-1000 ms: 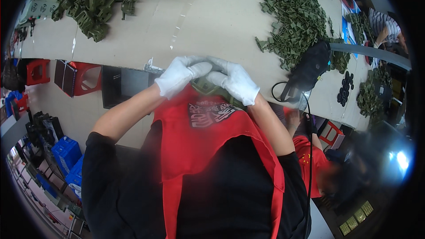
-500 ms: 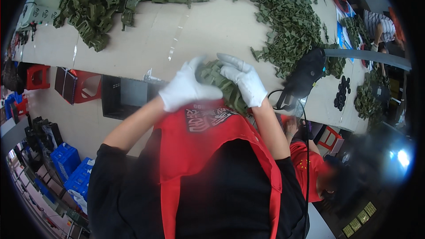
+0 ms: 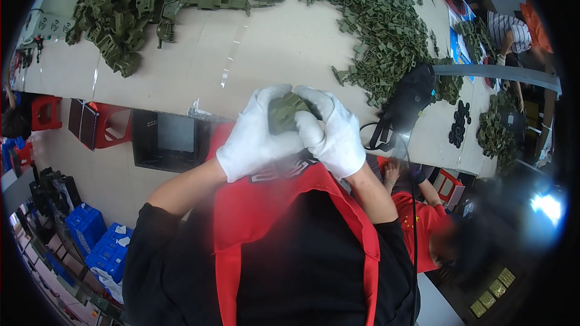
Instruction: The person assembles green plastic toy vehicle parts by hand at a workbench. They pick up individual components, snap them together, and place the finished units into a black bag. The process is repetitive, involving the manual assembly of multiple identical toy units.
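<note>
Both of my hands wear white gloves and close round a green plastic vehicle body part (image 3: 286, 112), just in front of the table's near edge. My left hand (image 3: 256, 134) wraps its left side. On the other side my right hand (image 3: 333, 131) grips it with fingers over the top and the thumb bent across it. Much of the part is hidden by the gloves. Beyond my hands, a wide heap of small green plastic pieces (image 3: 383, 36) covers the table's right side. Larger green vehicle bodies (image 3: 118, 24) are piled at the far left.
A black bag-like case (image 3: 409, 99) with a cable stands on the table (image 3: 181, 72) to my right, below a grey metal bar. Black wheels (image 3: 460, 124) lie farther right. Beside me sits a person in a red shirt (image 3: 420, 229). Red stools (image 3: 112, 127) and blue crates (image 3: 109, 247) stand left.
My hands have closed in round the green part, the right thumb now bent over it. The part has turned and its lower end no longer shows. The view has shifted slightly.
</note>
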{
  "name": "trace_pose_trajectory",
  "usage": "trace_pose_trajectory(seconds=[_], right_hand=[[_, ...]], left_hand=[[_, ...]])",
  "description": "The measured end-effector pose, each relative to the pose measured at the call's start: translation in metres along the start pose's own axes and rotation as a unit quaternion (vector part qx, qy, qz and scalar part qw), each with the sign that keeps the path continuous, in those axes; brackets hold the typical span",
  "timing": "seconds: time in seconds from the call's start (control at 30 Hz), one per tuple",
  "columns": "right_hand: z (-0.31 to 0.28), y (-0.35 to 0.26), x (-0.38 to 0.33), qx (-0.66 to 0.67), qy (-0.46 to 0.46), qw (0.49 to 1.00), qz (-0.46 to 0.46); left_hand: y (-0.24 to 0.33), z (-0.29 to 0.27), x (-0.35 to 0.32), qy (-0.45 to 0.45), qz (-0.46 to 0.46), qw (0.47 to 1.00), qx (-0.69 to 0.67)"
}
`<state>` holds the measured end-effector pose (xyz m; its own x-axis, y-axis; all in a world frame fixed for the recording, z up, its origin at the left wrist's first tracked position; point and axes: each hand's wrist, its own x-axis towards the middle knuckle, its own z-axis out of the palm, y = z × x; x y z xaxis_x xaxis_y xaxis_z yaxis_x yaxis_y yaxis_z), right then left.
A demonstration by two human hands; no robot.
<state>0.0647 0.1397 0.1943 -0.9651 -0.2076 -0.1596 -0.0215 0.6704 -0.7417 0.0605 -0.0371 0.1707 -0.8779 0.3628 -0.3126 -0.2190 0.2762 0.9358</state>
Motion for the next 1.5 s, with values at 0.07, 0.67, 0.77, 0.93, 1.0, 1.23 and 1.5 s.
trace_pose_trajectory(seconds=[0.07,0.67,0.77,0.93,1.0,1.23,1.5], right_hand=[[0.006,-0.003,-0.001,0.024,-0.001,1.0,0.017],[-0.03,-0.033,0.036,0.235,-0.245,0.932,0.124],[-0.028,-0.031,0.039,0.226,-0.247,0.938,0.088],[-0.003,-0.019,0.033,0.335,-0.141,0.918,0.157],[0.006,-0.013,0.028,0.372,-0.123,0.908,0.152],[0.04,0.035,0.039,0.413,-0.115,0.879,0.209],[-0.012,0.014,0.018,-0.012,-0.182,0.98,0.075]], left_hand=[[-0.007,-0.004,-0.003,-0.018,-0.053,0.985,-0.165],[-0.005,-0.01,-0.016,0.012,0.002,0.986,-0.164],[0.0,-0.013,-0.014,-0.003,-0.018,0.975,-0.219],[-0.014,-0.003,-0.007,0.086,0.03,0.983,-0.16],[-0.02,-0.001,-0.007,0.095,0.031,0.984,-0.145],[-0.042,-0.001,0.018,0.025,-0.075,0.979,-0.186],[-0.022,-0.012,0.012,0.031,-0.053,0.973,-0.221]])
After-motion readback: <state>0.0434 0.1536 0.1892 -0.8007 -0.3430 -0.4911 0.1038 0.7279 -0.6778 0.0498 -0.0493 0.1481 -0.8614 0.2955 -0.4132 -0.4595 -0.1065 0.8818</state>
